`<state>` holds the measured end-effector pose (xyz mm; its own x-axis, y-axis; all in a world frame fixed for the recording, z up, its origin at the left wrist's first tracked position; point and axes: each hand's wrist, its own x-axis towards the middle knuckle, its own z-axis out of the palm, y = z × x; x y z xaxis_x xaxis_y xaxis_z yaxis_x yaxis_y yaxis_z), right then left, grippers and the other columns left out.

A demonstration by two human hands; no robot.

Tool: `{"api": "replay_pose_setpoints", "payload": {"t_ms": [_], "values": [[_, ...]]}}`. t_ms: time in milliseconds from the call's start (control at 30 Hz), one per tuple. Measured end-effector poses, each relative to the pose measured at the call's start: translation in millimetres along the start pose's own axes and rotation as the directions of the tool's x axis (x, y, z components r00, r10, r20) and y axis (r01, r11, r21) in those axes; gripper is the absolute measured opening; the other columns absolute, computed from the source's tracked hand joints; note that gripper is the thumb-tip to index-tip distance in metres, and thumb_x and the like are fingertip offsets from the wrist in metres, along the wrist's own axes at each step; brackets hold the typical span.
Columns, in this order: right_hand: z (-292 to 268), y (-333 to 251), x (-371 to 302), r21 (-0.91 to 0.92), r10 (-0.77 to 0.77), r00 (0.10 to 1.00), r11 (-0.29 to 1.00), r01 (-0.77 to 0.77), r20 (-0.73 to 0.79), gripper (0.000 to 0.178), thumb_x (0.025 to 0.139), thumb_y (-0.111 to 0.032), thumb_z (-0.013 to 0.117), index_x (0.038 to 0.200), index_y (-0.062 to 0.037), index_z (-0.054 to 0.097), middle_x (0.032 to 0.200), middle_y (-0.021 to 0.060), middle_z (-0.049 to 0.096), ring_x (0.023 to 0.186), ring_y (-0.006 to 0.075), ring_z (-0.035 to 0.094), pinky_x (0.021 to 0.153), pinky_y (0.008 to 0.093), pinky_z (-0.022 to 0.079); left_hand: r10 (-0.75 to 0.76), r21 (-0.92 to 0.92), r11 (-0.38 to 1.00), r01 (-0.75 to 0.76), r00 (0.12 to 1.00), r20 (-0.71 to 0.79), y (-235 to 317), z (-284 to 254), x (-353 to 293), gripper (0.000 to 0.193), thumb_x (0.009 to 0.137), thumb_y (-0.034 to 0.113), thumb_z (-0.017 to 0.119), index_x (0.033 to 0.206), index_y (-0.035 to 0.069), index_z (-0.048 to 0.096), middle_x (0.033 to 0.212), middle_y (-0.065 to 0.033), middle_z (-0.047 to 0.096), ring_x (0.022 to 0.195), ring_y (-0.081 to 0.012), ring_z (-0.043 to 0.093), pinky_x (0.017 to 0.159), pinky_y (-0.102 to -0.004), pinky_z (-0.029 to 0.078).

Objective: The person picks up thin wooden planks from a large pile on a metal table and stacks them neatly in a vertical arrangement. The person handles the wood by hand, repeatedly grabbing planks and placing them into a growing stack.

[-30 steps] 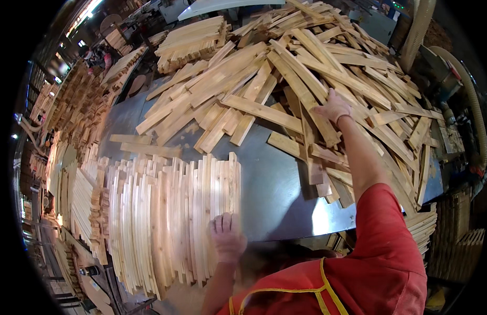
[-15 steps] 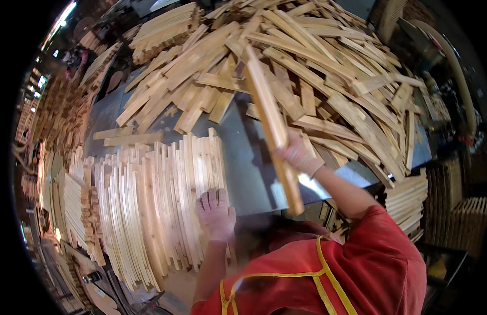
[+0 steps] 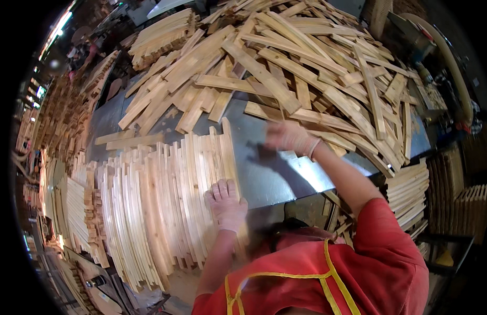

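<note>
My left hand [image 3: 227,206], in a pale glove, lies with its fingers stretched out over the right end of a row of wooden slats [image 3: 167,205]. The slats stand packed side by side, their ends uneven. At the row's right edge, one slat [image 3: 226,137] reaches farther back than its neighbours. My right hand [image 3: 292,138], also gloved, hangs over the grey metal table [image 3: 259,184], in front of a loose heap of wooden boards [image 3: 306,63]. Its fingers are blurred but look stretched out to the left, and no board shows in them.
Two short boards [image 3: 133,142] lie behind the row. A stacked block of slats [image 3: 162,34] sits at the back left. More slats are stacked below the table at the right [image 3: 407,194] and along the left side [image 3: 78,210]. A thick hose [image 3: 456,63] curves down at the far right.
The board my right hand held upright has left it. A board now lies across the heap's right part. My left hand and the row's right edge have shifted slightly right.
</note>
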<state>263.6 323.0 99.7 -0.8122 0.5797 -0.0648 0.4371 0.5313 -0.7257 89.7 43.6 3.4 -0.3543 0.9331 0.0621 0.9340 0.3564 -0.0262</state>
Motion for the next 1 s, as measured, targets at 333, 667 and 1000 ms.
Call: {"api": "replay_pose_setpoints", "payload": {"t_ms": [333, 667, 1000], "values": [[-73, 24, 173, -0.399, 0.314, 0.902, 0.817, -0.416, -0.298, 0.072, 0.088, -0.045, 0.078, 0.138, -0.0013, 0.051, 0.124, 0.0273, 0.071, 0.117, 0.0440, 0.070, 0.098, 0.0490, 0.058, 0.003, -0.134, 0.991, -0.021, 0.991, -0.131, 3, -32, 14, 0.061, 0.068, 0.028, 0.074, 0.124, 0.009, 0.059, 0.120, -0.0125, 0.053, 0.118, -0.0349, 0.051, 0.108, -0.0573, 0.039], [126, -14, -28, 0.508, 0.316, 0.947, 0.806, -0.302, 0.062, 0.095, 0.092, -0.045, 0.072, 0.164, 0.0008, 0.028, 0.112, 0.0294, 0.074, 0.099, 0.0440, 0.074, 0.092, 0.0498, 0.058, 0.008, -0.138, 0.990, -0.008, 1.000, 0.003, -5, -22, 0, 0.065, 0.085, 0.041, 0.072, 0.141, 0.009, 0.060, 0.148, -0.0105, 0.053, 0.143, -0.0324, 0.043, 0.126, -0.0552, 0.025], [101, -18, -82, 0.165, 0.003, 0.954, 0.985, -0.055, 0.299, 0.040, 0.094, -0.040, 0.067, 0.118, -0.0086, 0.073, 0.106, 0.0180, 0.076, 0.100, 0.0410, 0.070, 0.088, 0.0493, 0.057, 0.126, -0.020, 0.992, -0.125, 0.970, 0.209, 2, -22, -2, 0.083, 0.094, 0.060, 0.065, 0.161, 0.015, 0.047, 0.166, -0.0063, 0.043, 0.156, -0.0285, 0.032, 0.131, -0.0546, 0.013]]}}
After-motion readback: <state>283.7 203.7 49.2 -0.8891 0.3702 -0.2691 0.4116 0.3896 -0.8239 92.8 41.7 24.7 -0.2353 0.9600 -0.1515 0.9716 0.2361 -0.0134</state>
